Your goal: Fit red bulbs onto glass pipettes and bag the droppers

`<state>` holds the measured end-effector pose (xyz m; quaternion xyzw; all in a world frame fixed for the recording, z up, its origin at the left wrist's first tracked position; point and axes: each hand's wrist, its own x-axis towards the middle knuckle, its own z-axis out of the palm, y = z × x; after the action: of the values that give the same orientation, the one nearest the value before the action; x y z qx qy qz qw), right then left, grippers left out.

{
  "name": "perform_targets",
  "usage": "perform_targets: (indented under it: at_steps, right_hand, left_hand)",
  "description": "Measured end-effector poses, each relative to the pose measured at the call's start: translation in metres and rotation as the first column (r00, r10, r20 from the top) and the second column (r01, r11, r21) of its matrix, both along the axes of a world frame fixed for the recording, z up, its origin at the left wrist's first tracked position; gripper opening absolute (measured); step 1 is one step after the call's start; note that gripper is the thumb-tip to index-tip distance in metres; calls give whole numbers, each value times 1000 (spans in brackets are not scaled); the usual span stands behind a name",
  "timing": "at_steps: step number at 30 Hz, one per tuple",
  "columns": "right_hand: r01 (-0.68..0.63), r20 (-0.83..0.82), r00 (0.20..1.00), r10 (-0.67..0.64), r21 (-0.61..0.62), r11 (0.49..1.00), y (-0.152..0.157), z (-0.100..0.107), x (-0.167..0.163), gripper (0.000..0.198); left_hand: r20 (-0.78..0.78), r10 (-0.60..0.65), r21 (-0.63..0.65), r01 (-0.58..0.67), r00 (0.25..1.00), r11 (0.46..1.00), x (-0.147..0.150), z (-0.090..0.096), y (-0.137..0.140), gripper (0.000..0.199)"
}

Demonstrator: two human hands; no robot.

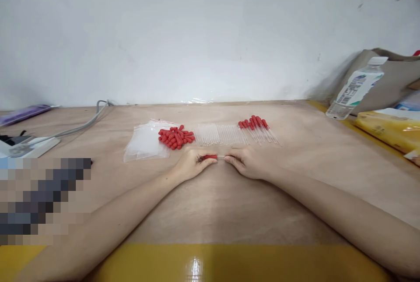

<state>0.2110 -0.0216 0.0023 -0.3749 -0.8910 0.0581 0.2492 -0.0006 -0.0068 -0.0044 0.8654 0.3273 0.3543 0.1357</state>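
My left hand (193, 163) is closed around a red rubber dropper bulb (211, 156) that points to the right. My right hand (244, 162) pinches a thin clear glass tube (221, 156), whose left end meets the mouth of the bulb. How far the tube sits inside the bulb I cannot tell. Just beyond my left hand lies a heap of loose red bulbs (176, 137). Clear glass tubes (218, 134) lie side by side in a row behind both hands. To their right is a group of droppers (257, 128), each with a red bulb on a tube.
Clear plastic zip bags (146, 142) lie left of the bulb heap. A grey cable (82, 125) runs along the left. A water bottle (357, 87) leans against a grey-brown bag (393, 72) at the right, near a yellow packet (389, 128). A pixelated area covers the lower left.
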Motion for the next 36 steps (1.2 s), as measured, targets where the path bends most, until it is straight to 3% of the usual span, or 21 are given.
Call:
perform_targets:
  at_steps: [4,7,9,12,16,19,24,31,36]
  right_hand:
    - [65,-25,998,-65,26,998,8,7,13,22]
    - [227,-158,960,-231,-42,973,26,14,30,19]
    - [416,-240,865,-440,-143,898,43,19,44,20]
    - [622,-205,730,-652,-197,758,65,20,58,25]
    - [751,-53,629,-776,-216,623,81,13,61,32]
    - [786,22,597,-802,-215,579,85,5,58,33]
    - [807,58,580,-813,-182,562,83,0,54,40]
    - [711,9,694,-720,-161,684,64,4,35,33]
    - [684,59,729,-682,-109,721,58,7,26,27]
  left_hand:
    - [-1,103,-9,-103,995,995,-2,2,-1,24]
    - [-30,138,-50,-139,990,989,-3,2,1,25]
    - [-81,102,-65,-108,991,992,-3,1,3,18]
    - [-111,69,-66,-77,991,995,-3,0,5,15]
    - [-111,60,-71,-68,992,995,-4,-1,4,16]
    - [-113,55,-74,-64,992,995,-4,-1,4,16]
    - [-110,49,-70,-57,993,996,-3,-1,5,16]
    - [-107,35,-53,-41,994,998,-4,-1,5,15]
    - [-114,32,-42,-37,993,998,-4,-1,5,16]
